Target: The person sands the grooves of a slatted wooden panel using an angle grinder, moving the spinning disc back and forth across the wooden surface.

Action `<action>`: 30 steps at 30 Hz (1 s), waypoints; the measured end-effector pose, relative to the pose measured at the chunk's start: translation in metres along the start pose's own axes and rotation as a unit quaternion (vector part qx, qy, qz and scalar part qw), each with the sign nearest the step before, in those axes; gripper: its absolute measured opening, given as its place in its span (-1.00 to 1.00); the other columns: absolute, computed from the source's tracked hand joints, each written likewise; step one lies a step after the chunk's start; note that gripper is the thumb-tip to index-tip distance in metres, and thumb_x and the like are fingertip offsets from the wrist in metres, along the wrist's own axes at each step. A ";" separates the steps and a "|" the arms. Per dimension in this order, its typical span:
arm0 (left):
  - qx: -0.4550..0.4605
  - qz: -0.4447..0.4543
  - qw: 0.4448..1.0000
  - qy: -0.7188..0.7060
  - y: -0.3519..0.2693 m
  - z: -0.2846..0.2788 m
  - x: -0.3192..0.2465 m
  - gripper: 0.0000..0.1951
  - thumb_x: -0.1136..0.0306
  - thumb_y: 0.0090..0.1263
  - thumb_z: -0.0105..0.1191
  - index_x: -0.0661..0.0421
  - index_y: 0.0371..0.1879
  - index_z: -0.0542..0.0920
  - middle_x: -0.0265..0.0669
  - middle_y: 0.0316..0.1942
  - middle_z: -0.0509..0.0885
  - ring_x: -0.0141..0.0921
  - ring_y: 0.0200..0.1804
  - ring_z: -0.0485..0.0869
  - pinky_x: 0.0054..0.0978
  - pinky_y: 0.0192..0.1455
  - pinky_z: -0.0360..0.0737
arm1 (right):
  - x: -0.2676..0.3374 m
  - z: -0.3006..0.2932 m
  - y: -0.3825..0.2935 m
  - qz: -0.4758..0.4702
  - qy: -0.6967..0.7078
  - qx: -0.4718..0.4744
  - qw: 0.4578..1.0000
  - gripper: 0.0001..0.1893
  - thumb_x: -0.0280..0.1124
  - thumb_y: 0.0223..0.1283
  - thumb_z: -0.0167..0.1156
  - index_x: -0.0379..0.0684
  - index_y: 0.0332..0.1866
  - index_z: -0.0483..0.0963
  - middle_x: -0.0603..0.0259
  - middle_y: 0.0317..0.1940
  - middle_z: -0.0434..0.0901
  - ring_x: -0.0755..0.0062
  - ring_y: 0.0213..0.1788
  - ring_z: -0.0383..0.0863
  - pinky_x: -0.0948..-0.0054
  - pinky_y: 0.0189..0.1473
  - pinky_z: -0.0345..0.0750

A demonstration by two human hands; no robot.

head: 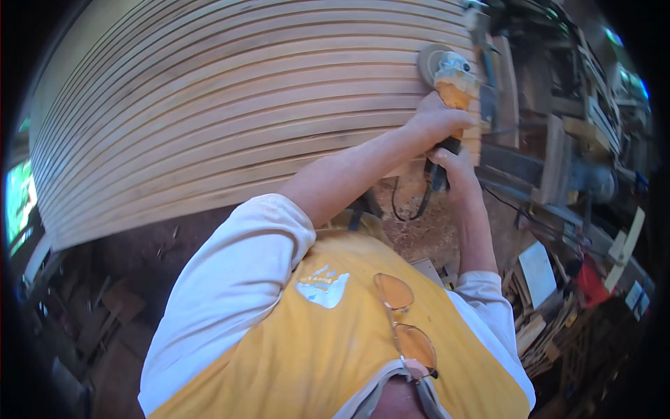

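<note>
An orange angle grinder (455,95) with a round disc (430,64) is held over the right end of a large panel of pale wooden slats (293,105). My left hand (442,116) grips the grinder's orange body just behind its metal head. Behind it, my right hand (454,158) is closed around the dark rear handle. The disc lies at the slats' surface; whether it touches them or spins cannot be told. Narrow gaps or grooves run between the slats. A black cord (399,204) loops down from the tool's rear end.
Wood shavings (419,225) cover the floor below the panel's near edge. To the right stand boards (552,157) and machinery, with a pile of offcuts (534,335), a white board (537,275) and a red item (591,283). Glasses (405,324) hang at my yellow shirt's collar.
</note>
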State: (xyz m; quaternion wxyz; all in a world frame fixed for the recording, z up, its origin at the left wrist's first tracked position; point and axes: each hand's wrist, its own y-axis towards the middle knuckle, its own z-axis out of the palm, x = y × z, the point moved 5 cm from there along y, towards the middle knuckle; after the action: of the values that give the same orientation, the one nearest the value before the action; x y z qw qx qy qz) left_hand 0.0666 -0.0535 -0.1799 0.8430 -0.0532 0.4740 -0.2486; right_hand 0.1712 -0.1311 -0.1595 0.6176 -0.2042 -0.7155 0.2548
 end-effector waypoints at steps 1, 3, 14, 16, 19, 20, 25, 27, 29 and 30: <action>-0.045 0.036 0.998 0.017 -0.018 -0.023 -0.010 -0.55 0.26 0.17 0.45 0.12 0.02 0.66 -0.36 -0.17 0.67 -0.45 -0.13 0.62 -0.37 -0.02 0.62 | -0.002 0.027 -0.001 0.002 0.002 0.029 1.000 -0.65 -0.30 0.06 0.39 -0.20 -0.05 0.61 0.37 -0.27 0.65 0.54 -0.29 0.65 0.41 -0.23 0.60; -0.100 0.045 0.994 -0.023 -0.051 -0.074 -0.022 -0.61 0.26 0.20 0.46 0.10 -0.04 0.66 -0.40 -0.21 0.66 -0.49 -0.16 0.61 -0.41 -0.06 0.61 | 0.002 0.080 0.002 0.001 -0.038 0.046 0.998 -0.65 -0.31 0.06 0.36 -0.22 -0.04 0.61 0.37 -0.31 0.65 0.54 -0.32 0.64 0.43 -0.24 0.59; -0.324 0.166 0.907 -0.210 -0.299 -0.407 -0.131 -0.68 0.36 0.29 0.44 0.11 -0.09 0.59 -0.31 -0.39 0.68 -0.41 -0.39 0.71 -0.43 -0.25 0.73 | 0.033 0.486 0.008 -0.062 -0.257 0.374 0.889 -0.57 -0.09 -0.11 0.48 -0.26 -0.26 0.64 0.26 -0.42 0.68 0.47 -0.41 0.64 0.36 -0.33 0.58; -0.362 0.177 0.886 -0.229 -0.339 -0.455 -0.143 -0.69 0.38 0.30 0.42 0.11 -0.09 0.58 -0.30 -0.41 0.66 -0.37 -0.40 0.71 -0.39 -0.27 0.75 | 0.044 0.546 -0.011 -0.087 -0.254 0.423 0.866 -0.54 -0.06 -0.12 0.49 -0.29 -0.31 0.62 0.25 -0.46 0.66 0.47 -0.42 0.65 0.40 -0.34 0.58; -0.367 0.195 0.879 -0.235 -0.367 -0.482 -0.151 -0.72 0.37 0.31 0.40 0.11 -0.12 0.58 -0.29 -0.42 0.66 -0.35 -0.42 0.71 -0.36 -0.27 0.75 | 0.043 0.579 -0.026 -0.100 -0.227 0.436 0.865 -0.60 -0.12 -0.10 0.46 -0.25 -0.28 0.63 0.25 -0.50 0.64 0.51 -0.51 0.60 0.45 -0.46 0.52; -0.371 0.203 0.874 -0.240 -0.369 -0.485 -0.152 -0.73 0.36 0.33 0.39 0.12 -0.12 0.58 -0.28 -0.41 0.67 -0.35 -0.40 0.72 -0.35 -0.25 0.76 | 0.040 0.577 -0.027 -0.094 -0.223 0.446 0.861 -0.59 -0.13 -0.11 0.46 -0.26 -0.27 0.62 0.26 -0.50 0.63 0.51 -0.51 0.59 0.45 -0.47 0.51; -0.354 0.153 0.890 -0.242 -0.336 -0.412 -0.101 -0.75 0.30 0.35 0.37 0.11 -0.16 0.60 -0.30 -0.39 0.69 -0.38 -0.36 0.72 -0.40 -0.23 0.73 | -0.001 0.498 -0.028 -0.097 -0.017 0.411 0.906 -0.46 -0.37 -0.27 0.51 -0.29 -0.04 0.58 0.23 -0.42 0.67 0.47 -0.44 0.66 0.39 -0.36 0.63; -0.328 0.095 0.917 -0.207 -0.293 -0.348 -0.077 -0.74 0.29 0.33 0.39 0.09 -0.15 0.62 -0.33 -0.39 0.69 -0.42 -0.36 0.71 -0.43 -0.22 0.72 | -0.001 0.425 -0.032 -0.101 -0.046 0.333 0.936 -0.39 -0.42 -0.23 0.50 -0.26 0.08 0.54 0.24 -0.30 0.68 0.49 -0.28 0.70 0.41 -0.20 0.66; -0.256 0.030 0.957 -0.130 -0.238 -0.267 -0.056 -0.71 0.23 0.31 0.41 0.04 -0.09 0.66 -0.43 -0.36 0.67 -0.53 -0.33 0.67 -0.50 -0.24 0.65 | -0.004 0.334 -0.032 -0.060 0.041 0.300 0.951 -0.44 -0.46 -0.20 0.47 -0.25 0.06 0.55 0.25 -0.22 0.69 0.51 -0.16 0.71 0.43 -0.08 0.66; -0.205 -0.015 0.974 -0.097 -0.210 -0.237 -0.037 -0.67 0.19 0.34 0.41 0.05 -0.02 0.66 -0.36 -0.31 0.72 -0.48 -0.30 0.72 -0.49 -0.14 0.67 | -0.006 0.290 -0.034 -0.059 0.051 0.248 0.966 -0.48 -0.48 -0.18 0.45 -0.25 0.03 0.57 0.27 -0.25 0.69 0.50 -0.18 0.71 0.43 -0.09 0.66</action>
State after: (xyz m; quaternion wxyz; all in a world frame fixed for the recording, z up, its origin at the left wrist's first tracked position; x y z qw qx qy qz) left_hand -0.2224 -0.1840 -0.2118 0.8521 -0.2559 0.4304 -0.1525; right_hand -0.1133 -0.1940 -0.1743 0.6982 -0.0149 -0.6088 0.3764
